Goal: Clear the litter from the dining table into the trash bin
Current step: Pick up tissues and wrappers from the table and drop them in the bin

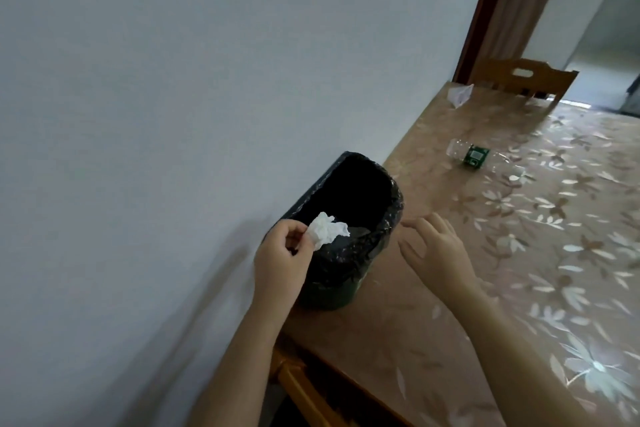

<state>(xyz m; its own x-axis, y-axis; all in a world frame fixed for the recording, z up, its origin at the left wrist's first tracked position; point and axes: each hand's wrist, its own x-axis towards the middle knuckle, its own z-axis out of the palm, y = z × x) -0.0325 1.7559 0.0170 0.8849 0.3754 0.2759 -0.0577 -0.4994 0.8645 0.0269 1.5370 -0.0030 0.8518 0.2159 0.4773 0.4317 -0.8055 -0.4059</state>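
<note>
Left hand pinches a tissue; right hand hovers, fingers spread.

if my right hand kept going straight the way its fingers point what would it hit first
Likely the black-bagged trash bin: the open right hand aims its fingers up and left at the bin's right rim. Depth is unclear, so it might pass beside it over the floral-patterned brown table.
</note>
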